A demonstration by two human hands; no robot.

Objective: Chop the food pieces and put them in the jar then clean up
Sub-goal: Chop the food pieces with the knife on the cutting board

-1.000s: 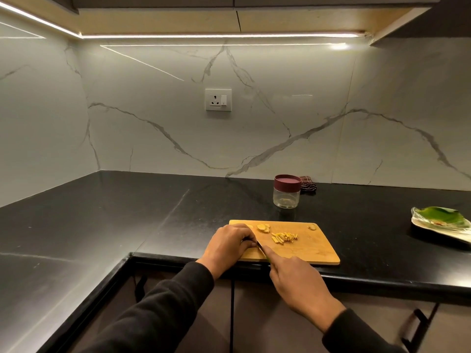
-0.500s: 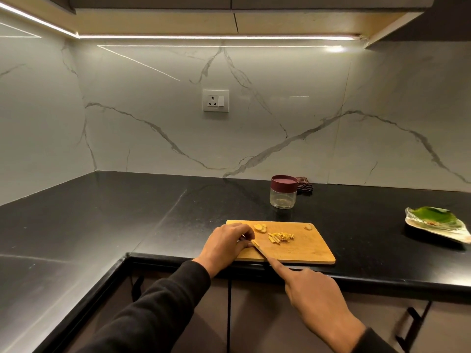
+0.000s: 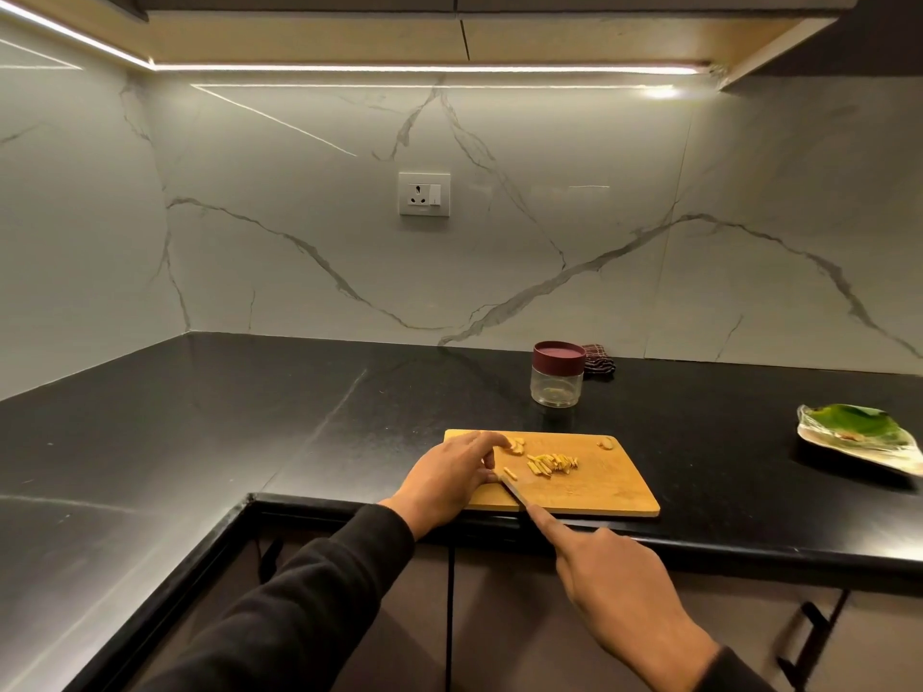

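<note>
Since the earlier frame the left hand (image 3: 449, 479) has uncurled: its fingers now lie stretched toward the uncut slices (image 3: 518, 445) at the far edge of the board, where before they were bunched at the blade. The right hand (image 3: 619, 586) has drawn back toward the body.

Nearest: right hand grips the knife (image 3: 514, 490), forefinger laid straight along the spine, other fingers curled round the handle. Blade tip rests on the cutting board (image 3: 599, 491), just beside the left thumb.

One loose strip (image 3: 509, 473) lies just beyond the blade. The pile of cut strips (image 3: 553, 463) sits past the tip, to its right. One small piece (image 3: 607, 444) lies at the far right corner.

Beyond the board: jar (image 3: 558, 374), lid on, well apart from both hands; a cloth (image 3: 599, 364) behind it. A foil plate (image 3: 859, 437) with a green leaf lies far right.

Judgement: one slice finished; the left hand appears to be fetching the next. Chopping is unfinished and no jar filling has begun.
</note>
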